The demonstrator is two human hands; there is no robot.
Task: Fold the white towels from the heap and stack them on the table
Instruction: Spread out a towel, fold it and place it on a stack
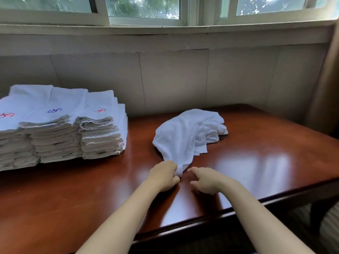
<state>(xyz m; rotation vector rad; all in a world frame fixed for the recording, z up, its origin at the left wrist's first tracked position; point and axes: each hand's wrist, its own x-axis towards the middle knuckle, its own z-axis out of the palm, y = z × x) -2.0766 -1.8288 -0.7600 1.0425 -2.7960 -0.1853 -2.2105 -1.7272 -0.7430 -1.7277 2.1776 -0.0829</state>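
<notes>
A small heap of crumpled white towels (189,132) lies on the brown wooden table (73,189), right of centre. The nearest towel trails down towards me to a narrow corner. My left hand (164,176) grips that corner, fingers curled round the cloth. My right hand (205,179) hovers just right of the corner with loosely curled fingers and holds nothing. Several stacks of folded white towels (58,125) with red and blue marks on top stand at the table's left.
A panelled wall and window sill (165,30) run behind the table. The table's front edge (238,209) slants up to the right, with a table leg and striped floor (328,217) beyond it. A curtain hangs at the far right.
</notes>
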